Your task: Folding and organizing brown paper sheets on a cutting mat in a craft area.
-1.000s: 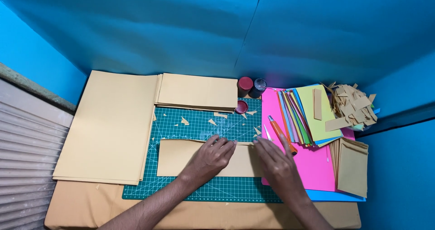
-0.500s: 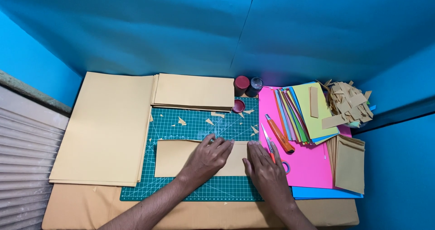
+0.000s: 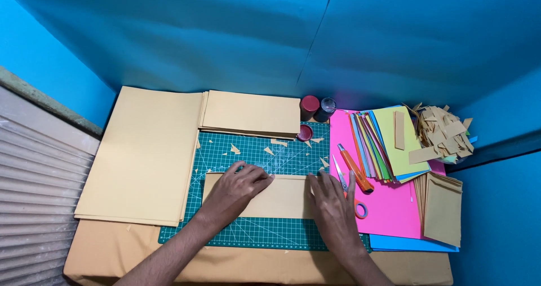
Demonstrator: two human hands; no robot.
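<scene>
My left hand (image 3: 239,187) stays pressed flat, unclenched, on the tan paper piece (image 3: 282,196) lying on the green cutting mat (image 3: 253,232). My right hand (image 3: 333,204) has slid left from the scissors (image 3: 350,189), now flat on the paper's right end, gripping nothing.
</scene>
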